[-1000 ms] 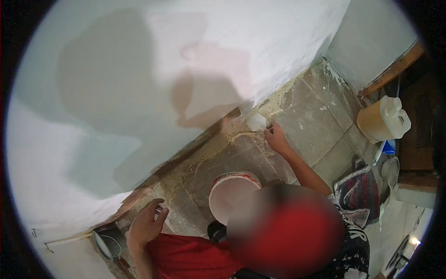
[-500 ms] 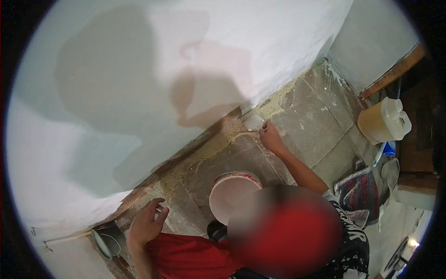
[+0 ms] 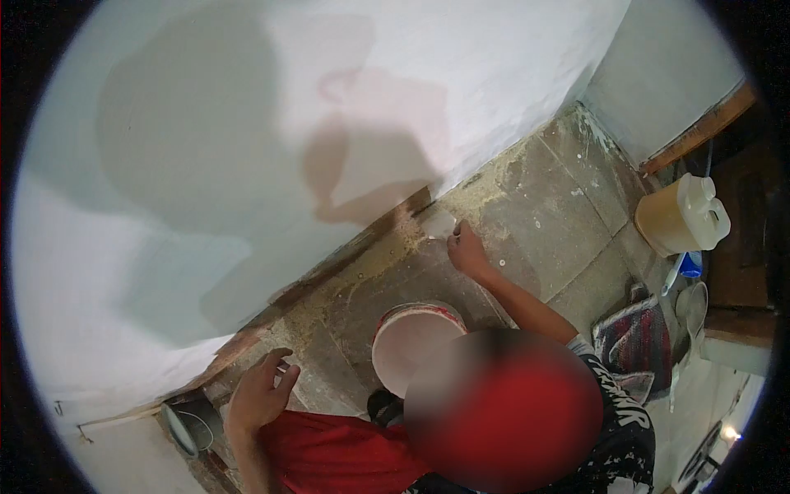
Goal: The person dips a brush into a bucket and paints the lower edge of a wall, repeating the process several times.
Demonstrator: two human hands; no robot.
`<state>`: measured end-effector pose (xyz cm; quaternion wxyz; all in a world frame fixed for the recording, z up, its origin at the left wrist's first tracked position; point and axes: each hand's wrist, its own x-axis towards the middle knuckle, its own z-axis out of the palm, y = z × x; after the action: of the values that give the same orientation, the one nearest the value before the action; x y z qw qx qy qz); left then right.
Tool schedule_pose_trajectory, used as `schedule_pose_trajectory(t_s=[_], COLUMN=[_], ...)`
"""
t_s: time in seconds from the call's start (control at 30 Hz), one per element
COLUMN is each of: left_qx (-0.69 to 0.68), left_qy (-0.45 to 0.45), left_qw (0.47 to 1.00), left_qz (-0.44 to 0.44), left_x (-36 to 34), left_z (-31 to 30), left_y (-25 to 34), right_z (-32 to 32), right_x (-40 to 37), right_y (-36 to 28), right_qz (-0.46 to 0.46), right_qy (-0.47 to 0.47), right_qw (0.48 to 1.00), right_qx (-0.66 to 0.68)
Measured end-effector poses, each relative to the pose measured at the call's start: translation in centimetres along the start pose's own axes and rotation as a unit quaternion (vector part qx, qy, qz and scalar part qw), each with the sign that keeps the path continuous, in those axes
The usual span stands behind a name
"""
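Note:
My right hand (image 3: 468,249) is closed on one edge of a flat white piece (image 3: 438,225), low over the tiled floor at the foot of the white wall. Sandy debris (image 3: 403,235) lies around that piece along the base of the wall. My left hand (image 3: 263,387) is open and holds nothing, its fingers loosely bent, above the floor on the left near my red-clothed leg (image 3: 337,449). Between my hands stands a round bucket (image 3: 415,346) with a red-marked rim and a pale inside. A blurred patch covers part of my body.
At right stand a yellowish plastic jug (image 3: 671,218) and a blue-and-white item (image 3: 690,264). A striped cloth (image 3: 638,342) lies on the floor below them. A small pail (image 3: 185,430) with a wire handle is at lower left. The white wall (image 3: 461,66) borders the floor.
My right hand and the flat white piece have shifted slightly left along the base of the wall. My left hand and the bucket stay about where they were.

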<state>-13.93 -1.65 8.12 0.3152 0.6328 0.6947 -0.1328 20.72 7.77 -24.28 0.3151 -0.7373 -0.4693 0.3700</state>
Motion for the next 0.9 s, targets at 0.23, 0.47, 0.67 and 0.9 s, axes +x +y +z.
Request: schedule_pose_trajectory(t_s=[0.23, 0.47, 0.67, 0.9], left_qx=[0.002, 0.000, -0.015, -0.010], left_qy=[-0.005, 0.035, 0.000, 0.001], left_qw=[1.000, 0.998, 1.000, 1.000], left_qz=[-0.005, 0.042, -0.003, 0.006], left_x=[-0.1, 0.2, -0.1, 0.0], left_z=[-0.2, 0.5, -0.1, 0.0], left_y=[0.3, -1.1, 0.1, -0.5], right_z=[0.3, -0.3, -0.1, -0.1], right_x=[0.6, -0.7, -1.0, -1.0], right_y=[-0.4, 0.3, -0.9, -0.4], right_qz=[-0.021, -0.027, -0.001, -0.040], right_qy=[0.005, 0.028, -0.008, 0.022], right_qw=[1.000, 0.996, 0.999, 0.992], right_qx=[0.005, 0.083, 0.036, 0.120])
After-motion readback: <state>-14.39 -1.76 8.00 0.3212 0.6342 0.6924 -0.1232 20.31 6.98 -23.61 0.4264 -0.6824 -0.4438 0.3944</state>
